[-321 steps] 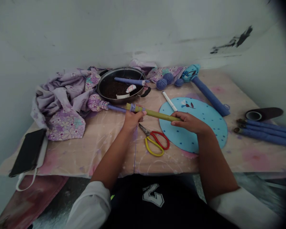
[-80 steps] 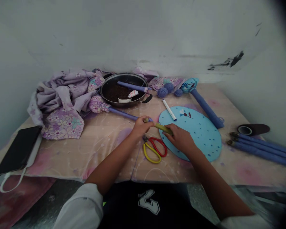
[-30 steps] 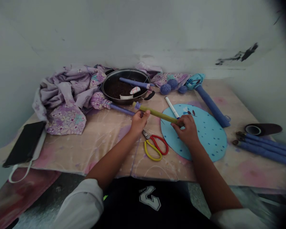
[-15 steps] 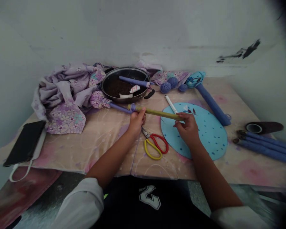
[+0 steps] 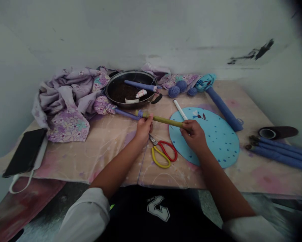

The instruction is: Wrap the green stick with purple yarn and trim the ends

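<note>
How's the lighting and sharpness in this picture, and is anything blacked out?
Head view: dim, flat light without strong glare; the olive stick and scissors look fairly clear, the pan's dark inside murky. Same head view: soft blackness covers the upper right corner.

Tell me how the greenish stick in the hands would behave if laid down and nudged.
The greenish stick looks round, so it would probably roll. It spans the left hand and right hand without visible sag, so it is likely stiff. Blue yarn wound near one end may make it roll unevenly.
</note>
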`<state>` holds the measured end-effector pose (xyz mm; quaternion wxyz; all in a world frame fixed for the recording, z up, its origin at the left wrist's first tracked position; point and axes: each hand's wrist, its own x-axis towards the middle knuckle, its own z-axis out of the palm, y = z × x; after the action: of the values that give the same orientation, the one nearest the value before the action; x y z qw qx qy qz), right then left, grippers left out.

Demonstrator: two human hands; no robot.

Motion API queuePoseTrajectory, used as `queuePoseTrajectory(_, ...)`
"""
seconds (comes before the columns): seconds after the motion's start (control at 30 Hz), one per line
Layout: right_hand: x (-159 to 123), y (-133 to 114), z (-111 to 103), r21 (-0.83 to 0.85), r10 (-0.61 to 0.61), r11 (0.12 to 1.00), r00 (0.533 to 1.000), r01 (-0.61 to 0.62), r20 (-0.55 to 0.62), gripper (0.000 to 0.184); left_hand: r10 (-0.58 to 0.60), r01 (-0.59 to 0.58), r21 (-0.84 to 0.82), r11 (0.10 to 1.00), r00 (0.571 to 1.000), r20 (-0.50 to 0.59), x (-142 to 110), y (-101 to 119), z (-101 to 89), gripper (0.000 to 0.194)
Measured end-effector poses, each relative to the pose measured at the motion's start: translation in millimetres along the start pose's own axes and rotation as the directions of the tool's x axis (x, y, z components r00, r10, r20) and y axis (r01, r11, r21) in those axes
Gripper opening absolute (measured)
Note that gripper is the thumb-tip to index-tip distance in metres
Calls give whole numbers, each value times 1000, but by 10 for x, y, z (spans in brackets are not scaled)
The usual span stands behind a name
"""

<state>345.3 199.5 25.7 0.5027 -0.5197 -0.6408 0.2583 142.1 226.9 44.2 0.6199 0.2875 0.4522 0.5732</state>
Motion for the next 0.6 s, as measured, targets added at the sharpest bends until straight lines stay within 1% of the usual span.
queuePoseTrajectory(0.03, 1, -2, 6, -22, -32, 999, 999, 32, 1, 19, -7, 7, -13, 1000, 1000, 1, 0, 6, -3, 47)
queuePoseTrajectory(0.07, 3, -14, 8, 2, -12, 1000, 1000, 12, 12, 21, -6, 6, -28, 1000, 1000, 5, 2, 14, -7, 48)
queuePoseTrajectory(0.1, 7, -33, 8, 61, 57, 996, 998, -59, 32, 24, 2, -1, -44, 999, 1000, 11, 5, 23, -11, 48)
queuePoseTrajectory(0.13, 11, -55, 4, 133, 158, 977, 985, -166, 68, 29, 15, -14, -58, 998, 1000, 20, 9, 30, -16, 48)
queuePoseTrajectory(0.17, 14, -77, -2, 196, 261, 940, 958, -281, 119, 32, 33, -31, -67, 997, 999, 25, 14, 35, -20, 47)
queuePoseTrajectory(0.2, 15, -93, -8, 235, 340, 897, 924, -374, 173, 33, 49, -47, -72, 996, 998, 26, 19, 36, -23, 47)
queuePoseTrajectory(0.23, 16, -102, -14, 250, 379, 871, 902, -423, 208, 34, 56, -54, -72, 996, 998, 24, 24, 33, -25, 46)
queuePoseTrajectory(0.27, 14, -102, -18, 245, 376, 872, 900, -424, 220, 33, 56, -55, -71, 996, 998, 18, 28, 27, -27, 46)
queuePoseTrajectory(0.3, 12, -94, -19, 233, 331, 899, 923, -372, 197, 30, 50, -49, -68, 996, 999, 13, 31, 18, -28, 45)
queuePoseTrajectory(0.33, 9, -79, -18, 207, 248, 939, 957, -276, 149, 27, 39, -38, -66, 997, 999, 10, 32, 8, -27, 45)
queuePoseTrajectory(0.37, 7, -61, -13, 156, 141, 976, 985, -155, 99, 24, 27, -26, -67, 997, 1000, 8, 33, 0, -27, 46)
queuePoseTrajectory(0.4, 5, -43, -7, 83, 27, 996, 998, -32, 63, 21, 15, -15, -74, 997, 1000, 8, 33, -7, -25, 46)
queuePoseTrajectory(0.43, 4, -28, 1, 5, -75, 997, 996, 75, 50, 18, 6, -5, -86, 996, 1000, 9, 32, -11, -24, 46)
queuePoseTrajectory(0.47, 4, -20, 9, -59, -145, 987, 988, 149, 57, 15, 0, 1, -101, 995, 1000, 9, 31, -10, -22, 46)
queuePoseTrajectory(0.5, 4, -20, 16, -86, -171, 981, 983, 176, 66, 15, -3, 4, -118, 993, 1000, 8, 30, -6, -21, 45)
queuePoseTrajectory(0.53, 3, -27, 22, -67, -147, 986, 987, 151, 72, 18, 3, -2, -136, 991, 1000, 6, 28, 1, -21, 45)
queuePoseTrajectory(0.57, 2, -39, 26, -5, -79, 997, 994, 80, 75, 24, 12, -11, -151, 989, 1000, 7, 25, 10, -20, 44)
queuePoseTrajectory(0.6, 0, -53, 28, 79, 21, 996, 996, -28, 86, 30, 24, -22, -161, 987, 1000, 12, 22, 19, -20, 43)
